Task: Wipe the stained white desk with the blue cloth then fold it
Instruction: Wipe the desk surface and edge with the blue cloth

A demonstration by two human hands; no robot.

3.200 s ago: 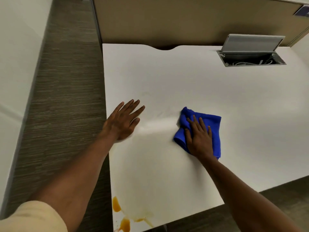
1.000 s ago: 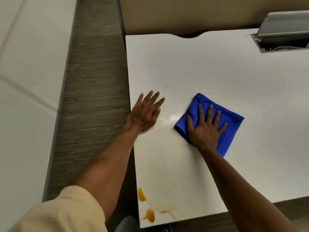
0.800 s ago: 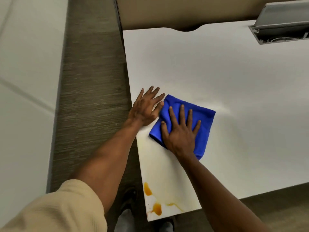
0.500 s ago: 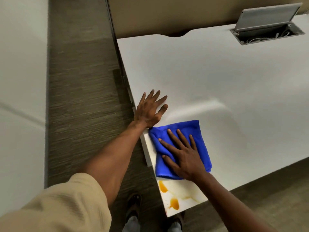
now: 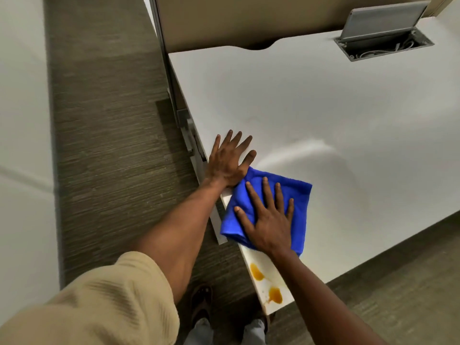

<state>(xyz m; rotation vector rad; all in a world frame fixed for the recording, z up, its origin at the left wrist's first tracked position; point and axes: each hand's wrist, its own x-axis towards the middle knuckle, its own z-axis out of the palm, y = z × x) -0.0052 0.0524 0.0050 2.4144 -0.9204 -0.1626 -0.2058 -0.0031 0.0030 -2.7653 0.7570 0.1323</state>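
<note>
Blue cloth (image 5: pixel 268 207) lay under the flat, spread right hand (image 5: pixel 270 220), near orange stains (image 5: pixel 266 283); the open left hand (image 5: pixel 227 161) braced the surface (image 5: pixel 323 108), holding nothing.

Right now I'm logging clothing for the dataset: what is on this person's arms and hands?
The left arm wears a short beige ribbed sleeve ending above the elbow. The right arm shows no sleeve in view. Left hand and right hand are bare: no gloves, rings or watch visible.
</note>
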